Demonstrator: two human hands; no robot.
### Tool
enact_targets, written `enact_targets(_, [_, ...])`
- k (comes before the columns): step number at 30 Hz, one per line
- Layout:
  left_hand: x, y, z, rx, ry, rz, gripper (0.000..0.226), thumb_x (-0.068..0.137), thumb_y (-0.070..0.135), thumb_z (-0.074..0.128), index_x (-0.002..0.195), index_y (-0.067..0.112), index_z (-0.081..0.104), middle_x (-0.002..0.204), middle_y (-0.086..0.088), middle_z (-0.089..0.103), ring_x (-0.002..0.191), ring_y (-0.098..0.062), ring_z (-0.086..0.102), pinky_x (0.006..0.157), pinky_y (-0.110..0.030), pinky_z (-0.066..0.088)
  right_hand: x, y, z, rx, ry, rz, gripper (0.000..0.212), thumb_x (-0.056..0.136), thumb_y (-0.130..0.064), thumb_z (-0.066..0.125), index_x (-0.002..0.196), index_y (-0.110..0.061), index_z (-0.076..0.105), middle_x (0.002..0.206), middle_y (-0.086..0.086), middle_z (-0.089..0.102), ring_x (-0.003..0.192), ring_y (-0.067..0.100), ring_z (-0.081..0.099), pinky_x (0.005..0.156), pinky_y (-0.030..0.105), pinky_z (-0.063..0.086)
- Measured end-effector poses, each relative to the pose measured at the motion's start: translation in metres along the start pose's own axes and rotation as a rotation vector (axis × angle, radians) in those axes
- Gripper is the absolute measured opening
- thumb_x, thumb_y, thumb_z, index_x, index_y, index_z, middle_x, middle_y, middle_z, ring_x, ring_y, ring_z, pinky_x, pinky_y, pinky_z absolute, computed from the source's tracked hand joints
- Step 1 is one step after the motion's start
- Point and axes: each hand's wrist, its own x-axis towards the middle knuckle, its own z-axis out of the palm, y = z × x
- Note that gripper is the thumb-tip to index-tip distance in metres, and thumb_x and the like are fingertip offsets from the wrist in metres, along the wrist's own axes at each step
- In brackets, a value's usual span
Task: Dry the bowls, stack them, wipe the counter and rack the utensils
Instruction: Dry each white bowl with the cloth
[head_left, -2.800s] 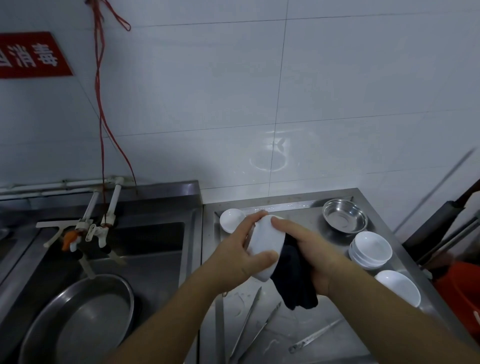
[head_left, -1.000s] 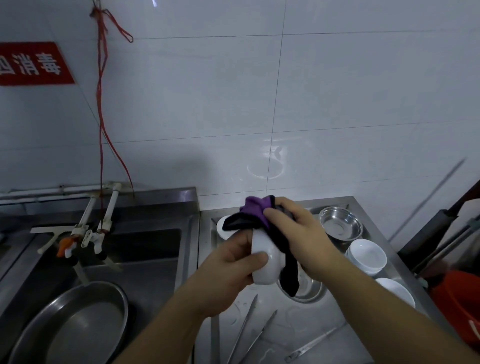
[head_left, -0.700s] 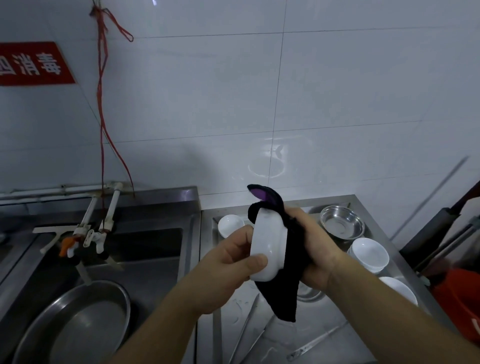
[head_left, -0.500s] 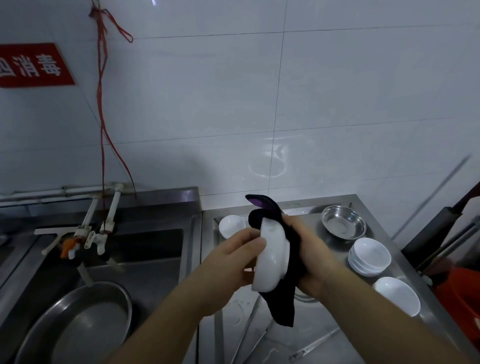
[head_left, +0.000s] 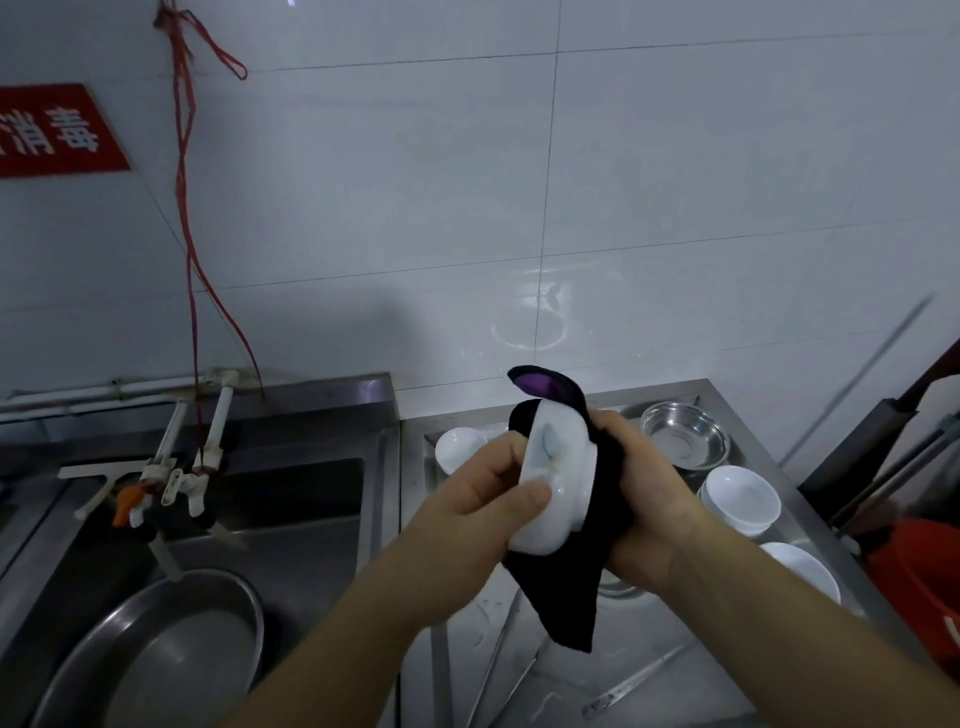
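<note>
My left hand (head_left: 478, 499) grips a white bowl (head_left: 558, 478) on its edge above the steel counter (head_left: 644, 649), thumb over the rim. My right hand (head_left: 649, 509) holds a dark cloth (head_left: 571, 592) with a purple lining against the bowl's outer side; the cloth hangs below it. A stack of white bowls (head_left: 740, 499) stands at the right, with a single white bowl (head_left: 802, 569) nearer me and a small white bowl (head_left: 460, 447) at the back left. Tongs (head_left: 506, 670) and another metal utensil (head_left: 636, 686) lie on the wet counter.
A small steel bowl (head_left: 685, 434) sits at the counter's back right; another steel bowl (head_left: 615, 587) is mostly hidden under my right hand. To the left lies a sink (head_left: 291, 514) with taps (head_left: 182, 467) and a large steel basin (head_left: 150, 654). A red bucket (head_left: 924, 587) stands at the right.
The bowl has been turned in my left hand while my right hand rubbed the cloth over it; the cloth has shifted from over the rim to the bowl's outer side.
</note>
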Motion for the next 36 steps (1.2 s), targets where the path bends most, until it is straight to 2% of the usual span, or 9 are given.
enact_targets(4, [0.008, 0.014, -0.008, 0.08, -0.113, -0.073, 0.058, 0.086, 0.018, 0.071, 0.141, 0.032, 0.061, 0.136, -0.002, 0.071, 0.126, -0.028, 0.067, 0.105, -0.047, 0.055, -0.001, -0.001, 0.005, -0.007, 0.017, -0.035, 0.049, 0.092, -0.052, 0.064, 0.092, -0.007, 0.084, 0.094, 0.019, 0.078, 0.079, 0.034, 0.078, 0.063, 0.041, 0.063])
enact_targets(6, [0.009, 0.021, -0.01, 0.088, -0.122, -0.095, 0.063, 0.081, 0.013, 0.07, 0.14, 0.034, 0.063, 0.132, -0.001, 0.072, 0.123, -0.026, 0.069, 0.098, -0.042, 0.058, -0.003, -0.002, 0.008, -0.039, 0.013, -0.086, 0.049, 0.094, -0.054, 0.065, 0.098, -0.009, 0.085, 0.098, 0.019, 0.079, 0.081, 0.034, 0.078, 0.062, 0.041, 0.063])
enact_targets(10, [0.01, 0.032, -0.004, 0.07, -0.015, -0.126, 0.031, 0.091, 0.028, 0.066, 0.119, 0.033, 0.078, 0.118, -0.001, 0.078, 0.111, -0.023, 0.075, 0.087, -0.036, 0.063, -0.006, 0.0, 0.014, -0.151, 0.076, -0.285, 0.037, 0.095, -0.041, 0.071, 0.108, -0.007, 0.078, 0.092, 0.019, 0.075, 0.079, 0.031, 0.073, 0.065, 0.04, 0.061])
enact_targets(15, [0.01, 0.036, -0.012, 0.041, -0.049, -0.169, 0.031, 0.094, 0.026, 0.067, 0.123, 0.021, 0.077, 0.121, -0.008, 0.078, 0.113, -0.029, 0.074, 0.094, -0.046, 0.063, -0.012, 0.0, 0.02, -0.319, 0.112, -0.472, 0.036, 0.081, -0.046, 0.074, 0.103, -0.017, 0.075, 0.105, 0.029, 0.066, 0.081, 0.027, 0.067, 0.074, 0.044, 0.058])
enact_targets(20, [0.008, 0.019, -0.016, -0.04, -0.116, -0.09, 0.031, 0.1, 0.022, 0.066, 0.13, 0.018, 0.072, 0.13, -0.014, 0.073, 0.121, -0.036, 0.07, 0.097, -0.047, 0.059, -0.007, -0.01, 0.014, -0.183, 0.06, -0.289, 0.029, 0.091, -0.04, 0.075, 0.102, -0.013, 0.078, 0.085, 0.013, 0.072, 0.071, 0.026, 0.071, 0.059, 0.035, 0.058])
enact_targets(26, [0.007, 0.001, -0.016, -0.112, -0.105, 0.029, 0.048, 0.095, 0.039, 0.077, 0.138, 0.02, 0.066, 0.137, -0.018, 0.068, 0.129, -0.041, 0.064, 0.106, -0.055, 0.053, -0.001, -0.001, 0.004, 0.066, -0.003, 0.009, 0.046, 0.089, -0.047, 0.066, 0.09, -0.006, 0.084, 0.093, 0.02, 0.077, 0.077, 0.034, 0.077, 0.066, 0.043, 0.063])
enact_targets(30, [0.012, 0.001, -0.014, 0.001, -0.161, 0.027, 0.048, 0.095, 0.027, 0.076, 0.14, 0.017, 0.064, 0.136, -0.016, 0.069, 0.128, -0.037, 0.066, 0.106, -0.05, 0.055, 0.006, 0.006, -0.001, 0.124, 0.034, -0.024, 0.048, 0.092, -0.051, 0.064, 0.089, -0.007, 0.084, 0.092, 0.017, 0.077, 0.077, 0.032, 0.077, 0.064, 0.041, 0.063])
enact_targets(33, [0.016, 0.009, -0.016, -0.049, -0.107, 0.025, 0.045, 0.092, 0.019, 0.072, 0.136, 0.015, 0.068, 0.132, -0.016, 0.072, 0.123, -0.036, 0.069, 0.099, -0.045, 0.059, 0.005, 0.0, -0.002, 0.044, 0.078, -0.078, 0.055, 0.093, -0.058, 0.064, 0.107, -0.008, 0.083, 0.108, 0.019, 0.079, 0.091, 0.036, 0.077, 0.078, 0.051, 0.063])
enact_targets(36, [0.021, 0.015, -0.015, -0.21, -0.013, -0.065, 0.029, 0.093, 0.021, 0.07, 0.121, 0.017, 0.078, 0.126, -0.017, 0.075, 0.114, -0.037, 0.073, 0.087, -0.041, 0.063, 0.005, -0.004, -0.001, 0.009, 0.133, -0.151, 0.048, 0.093, -0.055, 0.069, 0.104, -0.011, 0.084, 0.103, 0.017, 0.081, 0.081, 0.034, 0.079, 0.063, 0.044, 0.063])
